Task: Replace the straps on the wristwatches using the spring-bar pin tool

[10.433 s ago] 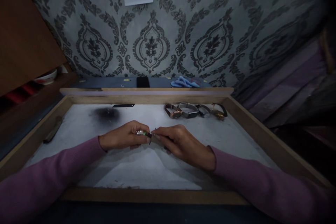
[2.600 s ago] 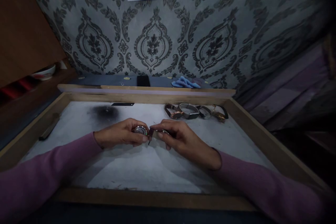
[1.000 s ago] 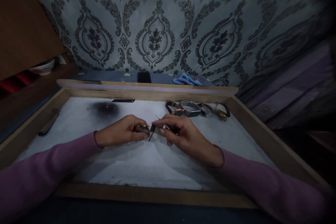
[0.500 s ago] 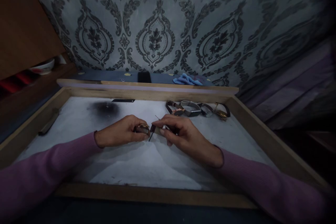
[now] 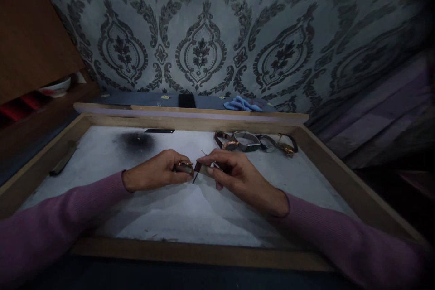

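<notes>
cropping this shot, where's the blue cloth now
In the head view, the blue cloth lies right of centre, beyond the wooden tray, behind the row of watches and right of a black object.

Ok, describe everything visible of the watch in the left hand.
The watch has a shiny, gold-toned, metal-looking rim and a greyish surface facing the camera; dial or back, I can't tell. It is tilted, held in the left hand between thumb and fingers, which hide part of it, above the white tray floor. A dark strip shows beside it at the right hand; whether that is its strap is unclear.
</notes>
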`<move>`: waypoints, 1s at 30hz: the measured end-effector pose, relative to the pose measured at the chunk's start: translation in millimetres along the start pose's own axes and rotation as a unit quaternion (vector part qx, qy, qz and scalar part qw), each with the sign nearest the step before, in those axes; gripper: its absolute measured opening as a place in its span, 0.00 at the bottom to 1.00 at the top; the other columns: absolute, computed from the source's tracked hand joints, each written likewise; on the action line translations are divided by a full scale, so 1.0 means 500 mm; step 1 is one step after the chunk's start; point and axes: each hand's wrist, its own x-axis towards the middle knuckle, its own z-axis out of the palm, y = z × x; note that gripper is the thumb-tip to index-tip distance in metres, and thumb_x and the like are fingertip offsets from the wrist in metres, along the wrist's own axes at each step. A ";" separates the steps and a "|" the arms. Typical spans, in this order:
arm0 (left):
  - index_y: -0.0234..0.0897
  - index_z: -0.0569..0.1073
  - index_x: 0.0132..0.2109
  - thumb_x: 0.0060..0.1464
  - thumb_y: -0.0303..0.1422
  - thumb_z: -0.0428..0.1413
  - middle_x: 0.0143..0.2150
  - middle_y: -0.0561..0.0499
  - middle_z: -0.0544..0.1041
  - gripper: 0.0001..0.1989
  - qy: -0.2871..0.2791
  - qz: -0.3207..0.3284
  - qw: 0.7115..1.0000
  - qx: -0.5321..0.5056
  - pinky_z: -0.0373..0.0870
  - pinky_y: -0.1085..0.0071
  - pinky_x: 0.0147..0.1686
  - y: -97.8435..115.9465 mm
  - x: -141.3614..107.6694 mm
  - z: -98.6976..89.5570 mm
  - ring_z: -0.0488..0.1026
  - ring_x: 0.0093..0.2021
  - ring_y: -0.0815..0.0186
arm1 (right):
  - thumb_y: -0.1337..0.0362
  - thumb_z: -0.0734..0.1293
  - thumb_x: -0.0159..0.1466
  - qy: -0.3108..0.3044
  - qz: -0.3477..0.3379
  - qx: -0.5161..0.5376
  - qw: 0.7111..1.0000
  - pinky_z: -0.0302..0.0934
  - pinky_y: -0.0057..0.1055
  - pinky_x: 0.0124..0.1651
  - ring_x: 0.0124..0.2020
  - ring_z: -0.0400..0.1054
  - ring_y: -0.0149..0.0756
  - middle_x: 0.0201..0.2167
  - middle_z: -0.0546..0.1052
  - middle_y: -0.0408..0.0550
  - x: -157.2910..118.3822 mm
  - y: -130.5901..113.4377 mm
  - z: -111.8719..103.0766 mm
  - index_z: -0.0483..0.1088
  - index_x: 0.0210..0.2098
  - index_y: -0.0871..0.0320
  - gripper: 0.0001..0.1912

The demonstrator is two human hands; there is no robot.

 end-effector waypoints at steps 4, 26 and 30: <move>0.32 0.69 0.30 0.51 0.32 0.53 0.21 0.60 0.57 0.06 0.000 -0.005 1.000 -0.006 0.49 0.76 0.22 0.001 0.001 0.000 0.51 0.22 0.74 | 0.67 0.66 0.62 0.004 0.011 0.018 1.000 0.61 0.22 0.22 0.19 0.63 0.21 0.33 0.71 0.46 0.001 0.001 0.001 0.77 0.41 0.59 0.10; 0.33 0.68 0.29 0.51 0.32 0.54 0.21 0.59 0.56 0.06 -0.005 -0.015 1.000 -0.010 0.49 0.75 0.23 -0.002 0.000 0.001 0.51 0.23 0.73 | 0.70 0.63 0.62 -0.005 -0.009 -0.021 1.000 0.61 0.22 0.23 0.20 0.63 0.22 0.33 0.71 0.46 0.000 -0.008 0.002 0.76 0.41 0.59 0.11; 0.33 0.68 0.30 0.51 0.32 0.54 0.22 0.59 0.57 0.06 -0.013 -0.013 1.000 -0.022 0.49 0.75 0.23 0.000 -0.001 -0.001 0.51 0.23 0.73 | 0.72 0.62 0.63 -0.004 -0.034 -0.068 0.997 0.59 0.23 0.23 0.20 0.63 0.23 0.31 0.71 0.45 -0.001 -0.011 0.000 0.76 0.43 0.59 0.12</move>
